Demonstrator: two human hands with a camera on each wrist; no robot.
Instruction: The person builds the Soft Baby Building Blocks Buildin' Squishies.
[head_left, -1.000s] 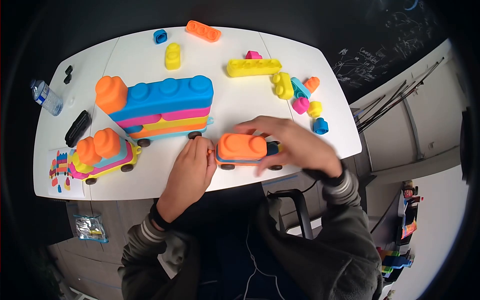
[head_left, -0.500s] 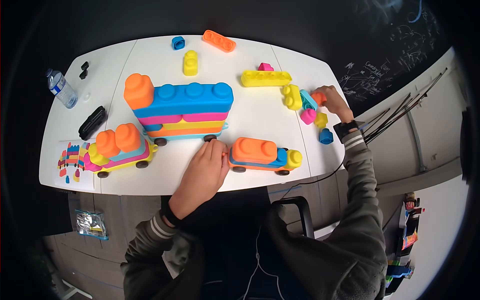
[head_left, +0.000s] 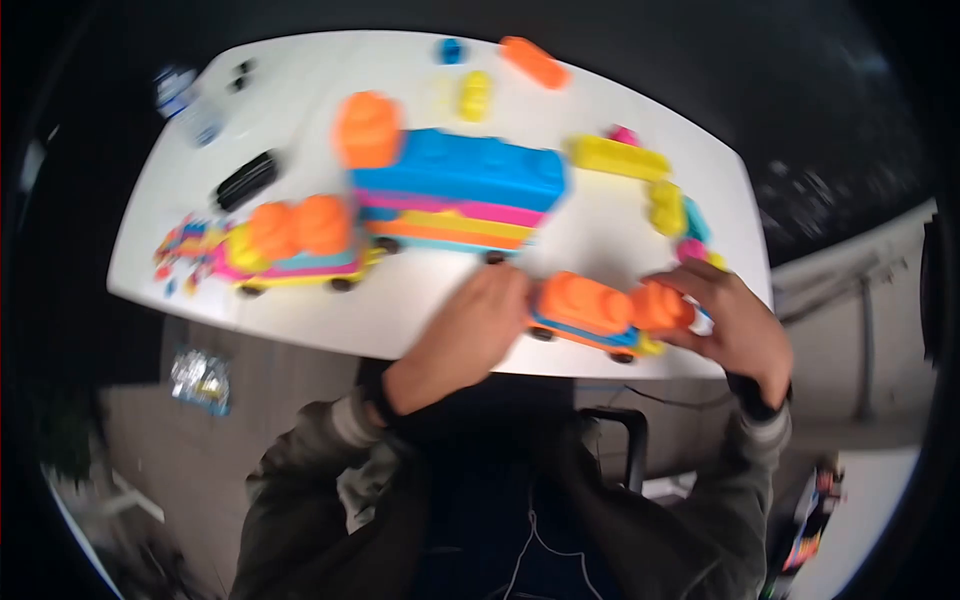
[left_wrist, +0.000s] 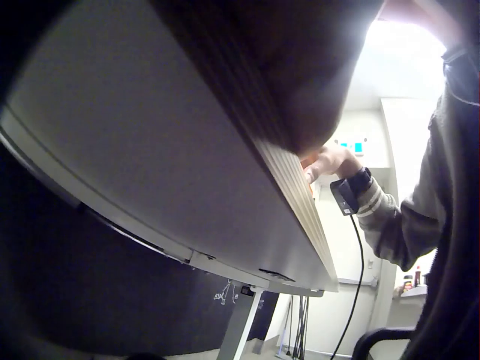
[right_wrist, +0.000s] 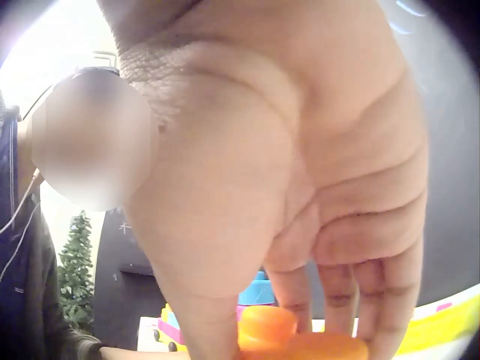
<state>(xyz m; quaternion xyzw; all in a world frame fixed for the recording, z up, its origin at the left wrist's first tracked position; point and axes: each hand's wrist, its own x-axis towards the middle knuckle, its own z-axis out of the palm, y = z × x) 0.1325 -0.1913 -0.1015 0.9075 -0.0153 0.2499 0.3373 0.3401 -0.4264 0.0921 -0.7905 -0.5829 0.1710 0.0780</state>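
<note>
Block, orange (head_left: 660, 306), gripped in my right hand (head_left: 738, 325), thumb and fingers curled round its sides. It sits at the right end of the small vehicle (head_left: 585, 331), by the yellow front block (head_left: 650, 345); contact there can't be told, blurry. Right wrist view: orange between thumb and fingers.

My left hand (head_left: 468, 325) is at the vehicle's left end, fingers curled. Pinching it or only touching: can't tell, blur again. Left wrist view is mostly table underside, no help.

Small vehicle: orange base, blue layer, orange studded block (head_left: 583, 303) on top, dark wheels, upright near the front edge of the white table (head_left: 430, 300).

Behind my left hand, big wheeled stack (head_left: 460, 190): blue long block over pink, yellow, orange and teal layers, orange block up at its left end. Left of that, yellow-based vehicle (head_left: 310, 275) carrying two orange blocks and a yellow one. Printed sheet (head_left: 185, 260) beside it, black case (head_left: 246, 180) behind, bottle (head_left: 190, 105) farther back.

Loose pieces: yellow long block (head_left: 620, 157) with a pink one behind, yellow block (head_left: 667, 208) and teal block (head_left: 696, 220) close together, orange long block (head_left: 534, 63) at far edge. Bag (head_left: 200, 380) on floor.
</note>
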